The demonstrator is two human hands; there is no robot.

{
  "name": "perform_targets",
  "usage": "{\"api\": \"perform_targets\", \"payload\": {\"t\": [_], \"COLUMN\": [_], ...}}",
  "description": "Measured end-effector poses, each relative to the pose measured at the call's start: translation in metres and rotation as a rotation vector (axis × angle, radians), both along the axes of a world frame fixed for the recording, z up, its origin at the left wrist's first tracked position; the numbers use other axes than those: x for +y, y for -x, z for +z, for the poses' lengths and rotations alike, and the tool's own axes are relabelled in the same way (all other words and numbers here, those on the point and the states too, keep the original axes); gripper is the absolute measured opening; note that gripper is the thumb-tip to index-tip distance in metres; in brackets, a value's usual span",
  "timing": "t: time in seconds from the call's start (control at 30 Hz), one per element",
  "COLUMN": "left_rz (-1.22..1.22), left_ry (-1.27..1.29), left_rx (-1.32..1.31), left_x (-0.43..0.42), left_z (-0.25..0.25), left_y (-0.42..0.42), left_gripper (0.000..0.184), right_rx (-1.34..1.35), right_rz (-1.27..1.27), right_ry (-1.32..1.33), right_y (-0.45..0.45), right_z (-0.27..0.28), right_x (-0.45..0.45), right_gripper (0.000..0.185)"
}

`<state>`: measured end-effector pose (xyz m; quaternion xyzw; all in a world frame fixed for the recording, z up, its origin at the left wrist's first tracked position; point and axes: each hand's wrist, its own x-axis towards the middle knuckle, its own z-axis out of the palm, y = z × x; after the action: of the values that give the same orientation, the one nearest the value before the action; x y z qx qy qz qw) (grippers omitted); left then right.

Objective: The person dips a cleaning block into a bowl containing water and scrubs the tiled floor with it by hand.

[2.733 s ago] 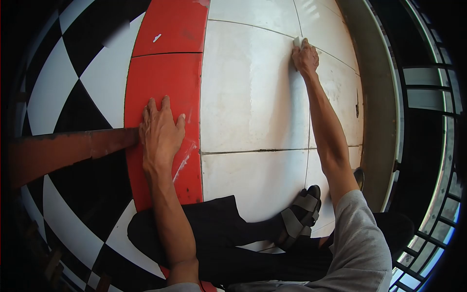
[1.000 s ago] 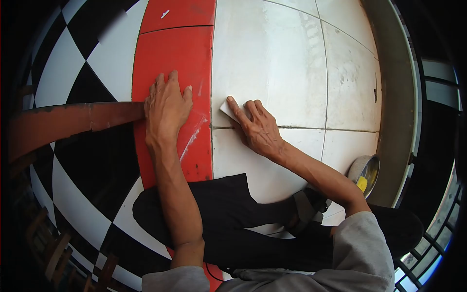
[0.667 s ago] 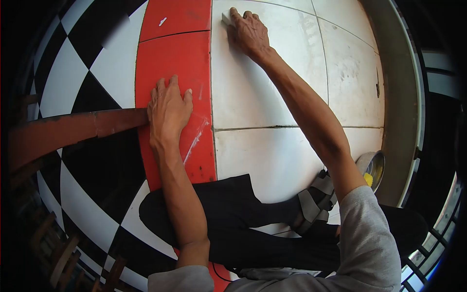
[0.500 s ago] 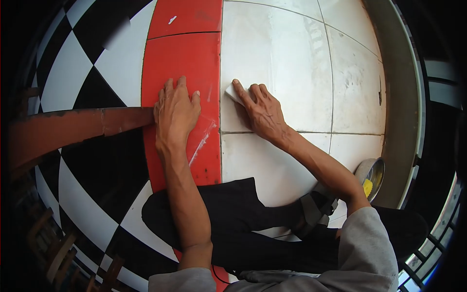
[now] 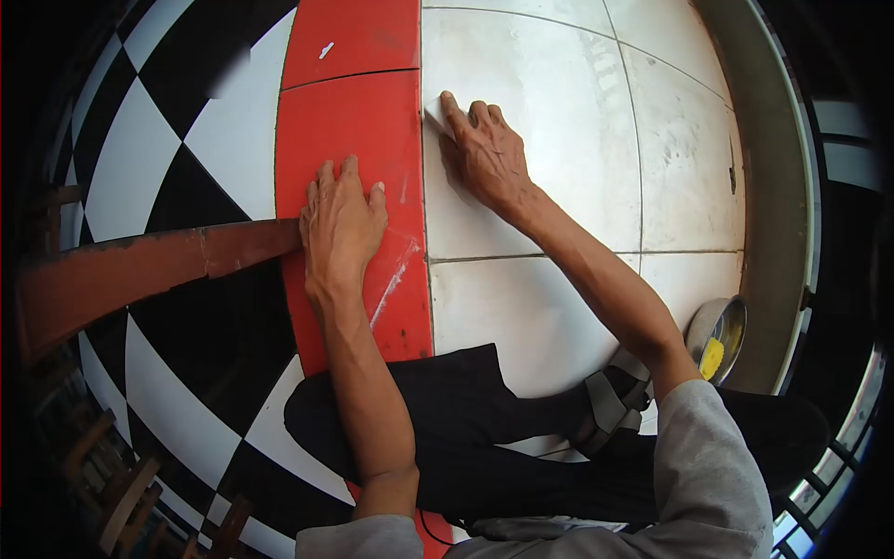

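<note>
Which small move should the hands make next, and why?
Probably draw the right hand and its white block back along the red strip, toward the left knee. The block sits beside the strip's edge, the right arm reaches forward, and the white tile between block and dark joint looks unobstructed. The left hand, spread on the strip, could brace.

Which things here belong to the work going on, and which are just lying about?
In use:
- right hand, gripping a white block
- white tiles beneath it
- left hand, resting on red tiles

Apparently just lying about:
- small white scrap
- brown bar
- shiny bowl holding a yellow item, though possibly related
</note>
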<state>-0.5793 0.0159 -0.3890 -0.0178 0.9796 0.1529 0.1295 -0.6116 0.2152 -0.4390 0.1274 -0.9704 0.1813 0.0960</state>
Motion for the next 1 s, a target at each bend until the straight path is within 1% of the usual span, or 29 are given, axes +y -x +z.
{"api": "perform_targets", "payload": {"t": [0.07,0.1,0.17,0.2,0.27,0.3,0.33,0.37,0.43,0.5,0.57,0.63,0.7,0.77,0.83,0.93,0.97,1.0], "left_rz": [0.003,0.015,0.000,0.002,0.018,0.025,0.030,0.031,0.004,0.011,0.018,-0.004,-0.005,-0.010,0.016,0.021,0.020,0.016], "left_ry": [0.001,0.006,0.011,0.029,0.046,0.046,0.048,0.048,0.053,0.040,0.043,0.073,0.067,0.057,0.074,0.079,0.073,0.087], "left_rx": [0.006,-0.005,-0.028,-0.057,-0.078,-0.075,-0.076,-0.075,-0.002,-0.021,-0.054,-0.020,-0.028,-0.018,-0.043,-0.088,-0.088,-0.076], "left_x": [-0.001,0.000,0.004,0.005,0.006,0.007,0.007,0.005,0.005,0.009,0.008,0.005,0.004,0.004,0.008,0.015,0.016,0.017], "left_z": [0.002,0.005,0.008,0.009,0.012,0.013,0.013,0.010,0.004,0.008,0.008,0.004,0.002,0.003,0.004,0.014,0.014,0.014], "left_y": [-0.004,-0.004,-0.007,-0.006,-0.004,-0.002,-0.002,-0.002,-0.002,0.001,0.001,-0.003,-0.005,-0.004,-0.002,0.001,0.000,0.000], "left_gripper": [0.055,0.055,0.055,0.056,0.057,0.057,0.058,0.058,0.054,0.054,0.054,0.054,0.054,0.055,0.055,0.056,0.056,0.056], "right_rx": [-0.078,-0.123,-0.135,-0.060,0.006,0.126,0.131,0.133,0.124,0.063,-0.047,-0.083,-0.091,0.003,0.094,0.083,0.078,0.001], "right_rz": [0.124,0.173,0.220,0.162,-0.084,-0.194,-0.305,-0.418,-0.408,-0.178,0.032,0.249,0.148,-0.176,-0.495,-0.462,-0.383,-0.293], "right_ry": [-0.031,-0.044,-0.058,-0.091,-0.114,-0.141,-0.137,-0.133,-0.124,-0.078,-0.136,-0.136,-0.138,-0.175,-0.225,-0.213,-0.145,-0.128], "right_y": [-0.077,-0.096,-0.086,-0.058,0.026,0.071,0.108,0.128,0.123,0.059,-0.024,-0.082,-0.074,-0.027,0.019,0.013,-0.009,-0.036], "right_z": [-0.006,-0.001,-0.001,-0.003,0.000,-0.012,-0.016,-0.017,-0.019,-0.008,-0.006,-0.005,0.000,0.005,-0.007,-0.006,-0.004,0.001], "right_x": [0.003,0.004,0.022,0.032,0.062,0.084,0.100,0.108,0.099,0.066,0.041,0.052,0.093,0.153,0.214,0.209,0.187,0.163], "right_gripper": [0.061,0.064,0.062,0.059,0.050,0.052,0.052,0.051,0.053,0.053,0.058,0.058,0.056,0.053,0.052,0.053,0.053,0.054]}}
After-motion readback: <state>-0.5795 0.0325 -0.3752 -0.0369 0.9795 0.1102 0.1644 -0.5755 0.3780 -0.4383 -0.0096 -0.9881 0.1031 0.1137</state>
